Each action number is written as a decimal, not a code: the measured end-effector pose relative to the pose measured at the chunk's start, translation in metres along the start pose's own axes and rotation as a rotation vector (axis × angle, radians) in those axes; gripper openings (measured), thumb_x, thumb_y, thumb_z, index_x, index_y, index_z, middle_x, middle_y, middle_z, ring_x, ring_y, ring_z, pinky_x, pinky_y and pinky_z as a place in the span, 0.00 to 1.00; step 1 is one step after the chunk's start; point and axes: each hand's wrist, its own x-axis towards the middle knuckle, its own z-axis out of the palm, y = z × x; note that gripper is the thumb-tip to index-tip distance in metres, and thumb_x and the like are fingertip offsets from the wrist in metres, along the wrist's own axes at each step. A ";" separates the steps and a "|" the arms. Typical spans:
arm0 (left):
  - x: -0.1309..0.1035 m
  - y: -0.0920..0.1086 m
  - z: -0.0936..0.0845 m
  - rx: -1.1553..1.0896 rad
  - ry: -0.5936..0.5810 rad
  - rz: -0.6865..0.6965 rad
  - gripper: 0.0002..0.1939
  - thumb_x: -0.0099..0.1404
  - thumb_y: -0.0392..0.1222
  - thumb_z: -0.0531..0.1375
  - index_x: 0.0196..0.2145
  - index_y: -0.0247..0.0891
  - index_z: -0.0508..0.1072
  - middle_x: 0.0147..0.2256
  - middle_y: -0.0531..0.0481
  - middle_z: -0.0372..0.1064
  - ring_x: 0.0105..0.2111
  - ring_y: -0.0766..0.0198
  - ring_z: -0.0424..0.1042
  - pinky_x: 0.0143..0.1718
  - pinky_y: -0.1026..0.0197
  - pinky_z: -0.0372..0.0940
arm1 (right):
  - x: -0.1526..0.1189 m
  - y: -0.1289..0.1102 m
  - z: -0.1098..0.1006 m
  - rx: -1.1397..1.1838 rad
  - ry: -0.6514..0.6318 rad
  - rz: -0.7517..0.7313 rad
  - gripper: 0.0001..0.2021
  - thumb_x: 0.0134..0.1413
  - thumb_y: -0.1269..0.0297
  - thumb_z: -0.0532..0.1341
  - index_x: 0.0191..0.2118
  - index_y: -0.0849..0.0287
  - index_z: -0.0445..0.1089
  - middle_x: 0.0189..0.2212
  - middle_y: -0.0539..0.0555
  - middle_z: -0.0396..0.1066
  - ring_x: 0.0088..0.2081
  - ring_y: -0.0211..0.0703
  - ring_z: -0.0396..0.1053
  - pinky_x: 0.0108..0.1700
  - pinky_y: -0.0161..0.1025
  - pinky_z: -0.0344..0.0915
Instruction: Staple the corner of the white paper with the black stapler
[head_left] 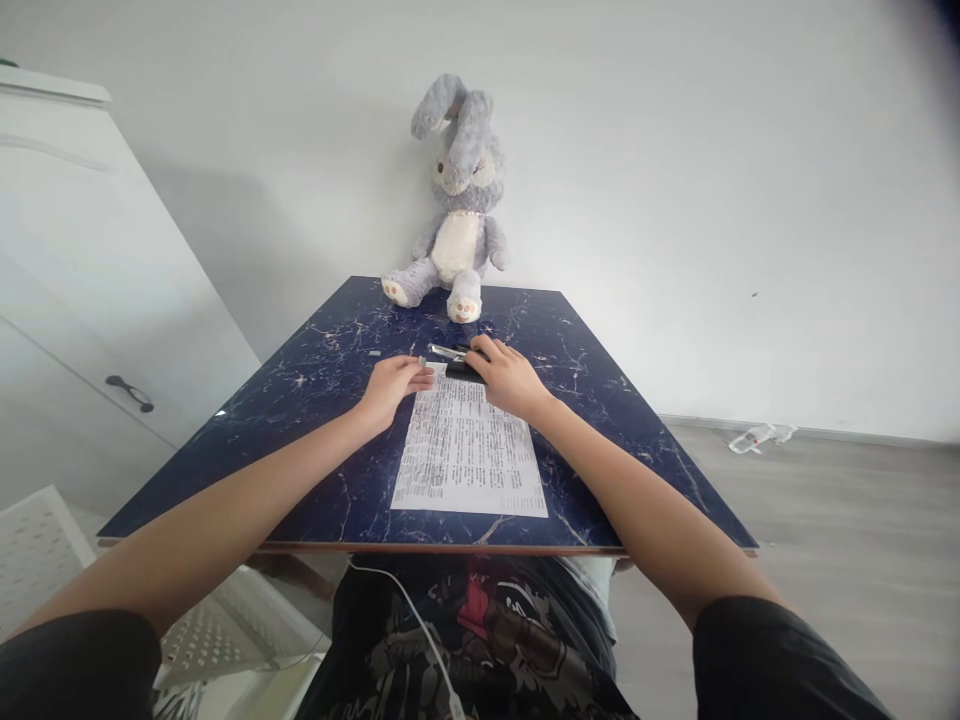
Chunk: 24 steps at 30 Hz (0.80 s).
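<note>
Near the centre of the frame, a small silvery piece [422, 361] is pinched between the thumb and fingertips of the left hand [392, 387], whose remaining fingers are held close together and loosely extended toward the right. Just to the right, a black stapler [459, 372] with a bright metal part pointing leftward is gripped by the right hand [513, 380]; its far side is covered by the thumb and curled fingers, so how tightly it is squeezed cannot be told. The stapler is located at the top edge of a printed sheet [471, 460], which is laid flat on the dark blue, marbled surface [300, 430] in the middle of the frame; the print is too small to be read. A second small grey piece [374, 353] is seen on the surface, slightly above and to the left of the left hand. At the upper centre, a grey plush rabbit [456, 245] is seated on the far end of the surface, in front of the white wall [675, 180]. A white cabinet [90, 250] is seen at the upper left.
</note>
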 end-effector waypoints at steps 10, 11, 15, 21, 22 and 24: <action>-0.020 0.014 0.002 0.364 -0.135 0.524 0.17 0.67 0.51 0.67 0.48 0.38 0.79 0.29 0.49 0.77 0.26 0.63 0.76 0.28 0.62 0.75 | 0.004 0.015 0.004 0.633 -0.302 0.327 0.10 0.51 0.60 0.66 0.37 0.58 0.68 0.33 0.51 0.70 0.34 0.45 0.67 0.36 0.40 0.57; -0.023 0.014 0.003 0.386 -0.177 0.520 0.17 0.67 0.51 0.67 0.48 0.38 0.79 0.28 0.50 0.76 0.24 0.64 0.76 0.27 0.62 0.75 | 0.003 0.013 0.005 0.624 -0.302 0.295 0.11 0.51 0.61 0.66 0.38 0.59 0.68 0.33 0.51 0.71 0.34 0.45 0.67 0.36 0.40 0.58; -0.028 0.011 0.007 0.421 -0.306 0.500 0.18 0.66 0.50 0.68 0.50 0.38 0.77 0.35 0.47 0.79 0.24 0.65 0.77 0.28 0.62 0.75 | 0.001 0.011 0.006 0.645 -0.170 0.132 0.23 0.54 0.59 0.69 0.53 0.59 0.66 0.40 0.55 0.74 0.39 0.48 0.70 0.40 0.43 0.63; -0.024 0.006 0.006 0.332 -0.377 0.485 0.22 0.65 0.49 0.69 0.49 0.42 0.63 0.41 0.47 0.78 0.23 0.68 0.76 0.26 0.64 0.75 | 0.002 0.007 -0.016 0.794 0.085 -0.160 0.24 0.61 0.51 0.70 0.59 0.55 0.71 0.48 0.59 0.74 0.45 0.48 0.72 0.44 0.45 0.69; -0.024 0.005 0.006 0.336 -0.383 0.486 0.22 0.65 0.49 0.69 0.47 0.42 0.63 0.40 0.47 0.77 0.23 0.67 0.76 0.26 0.64 0.74 | 0.003 0.003 -0.019 0.825 0.083 -0.202 0.22 0.61 0.50 0.70 0.56 0.54 0.74 0.46 0.58 0.75 0.43 0.48 0.72 0.44 0.46 0.70; -0.025 0.005 0.007 0.340 -0.399 0.482 0.21 0.65 0.50 0.69 0.45 0.42 0.63 0.40 0.47 0.77 0.23 0.67 0.76 0.26 0.64 0.74 | 0.004 -0.006 -0.022 0.858 0.095 -0.250 0.15 0.63 0.51 0.68 0.49 0.54 0.78 0.43 0.57 0.76 0.41 0.47 0.72 0.44 0.46 0.71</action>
